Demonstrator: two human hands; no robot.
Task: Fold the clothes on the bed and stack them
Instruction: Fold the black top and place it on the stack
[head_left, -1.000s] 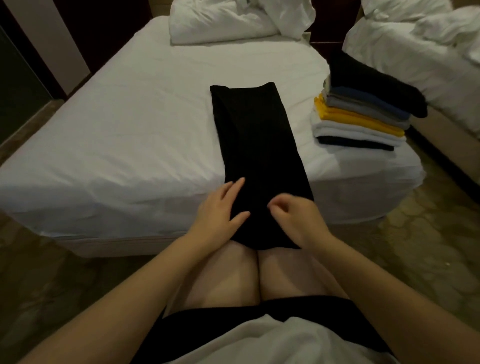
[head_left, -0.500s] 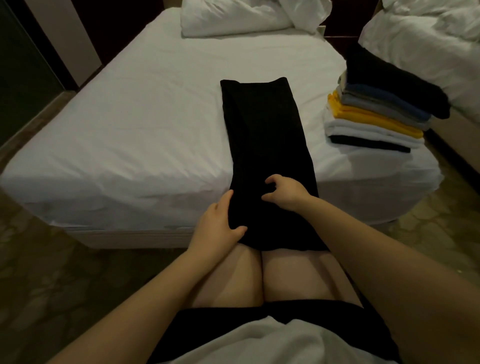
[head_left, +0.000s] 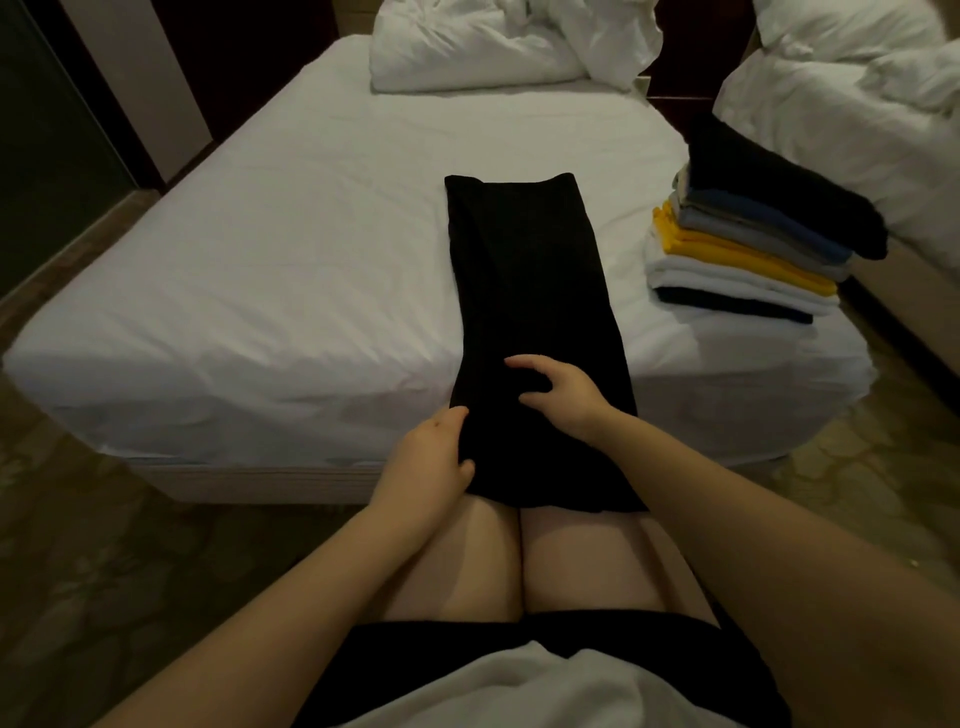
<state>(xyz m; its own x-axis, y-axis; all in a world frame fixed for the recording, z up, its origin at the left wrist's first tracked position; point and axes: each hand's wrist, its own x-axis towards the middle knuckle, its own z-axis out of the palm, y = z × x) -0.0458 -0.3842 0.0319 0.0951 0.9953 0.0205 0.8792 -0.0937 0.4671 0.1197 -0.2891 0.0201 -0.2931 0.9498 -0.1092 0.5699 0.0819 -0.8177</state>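
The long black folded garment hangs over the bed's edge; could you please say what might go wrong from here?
The long black folded garment is gripped only near its hanging end by the left hand and right hand; lifting may undo the lengthwise fold.
The stack of folded clothes sits near the corner of the white bed, its top piece overhanging; another layer might tip it.

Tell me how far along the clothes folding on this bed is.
Done: a multicoloured stack of folded clothes sits at the right of the white bed. In hand: a long black garment, folded into a narrow strip, lies with its near end over the bed edge; the left hand grips its left edge, the right hand sits on top. Left: probably folding it crosswise and adding it to the stack.
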